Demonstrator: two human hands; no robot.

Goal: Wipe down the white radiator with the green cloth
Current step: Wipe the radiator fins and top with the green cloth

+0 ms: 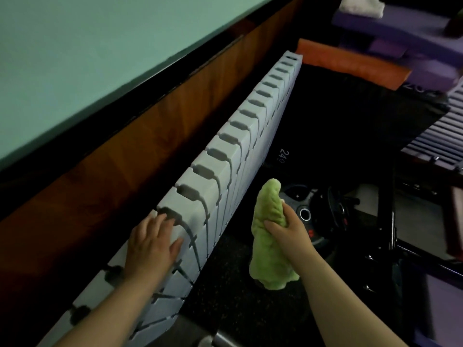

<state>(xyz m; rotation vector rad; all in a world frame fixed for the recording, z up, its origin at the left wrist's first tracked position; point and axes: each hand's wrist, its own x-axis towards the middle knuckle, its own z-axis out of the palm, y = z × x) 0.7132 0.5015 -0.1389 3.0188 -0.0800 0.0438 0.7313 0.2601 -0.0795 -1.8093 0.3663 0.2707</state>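
White radiator (240,151), green cloth (268,209) held just beside it.
Left grip (150,244) lies flat on top; right grip (285,231) curls round the cloth.

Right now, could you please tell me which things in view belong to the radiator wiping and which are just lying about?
For the job: white radiator, green cloth gripped in the right hand, left hand resting on the radiator's top.
Lying about: weight plate, orange pad, white towel.

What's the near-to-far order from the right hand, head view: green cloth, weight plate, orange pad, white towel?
1. green cloth, gripped by right hand
2. weight plate, just beyond
3. orange pad, far end
4. white towel, top edge
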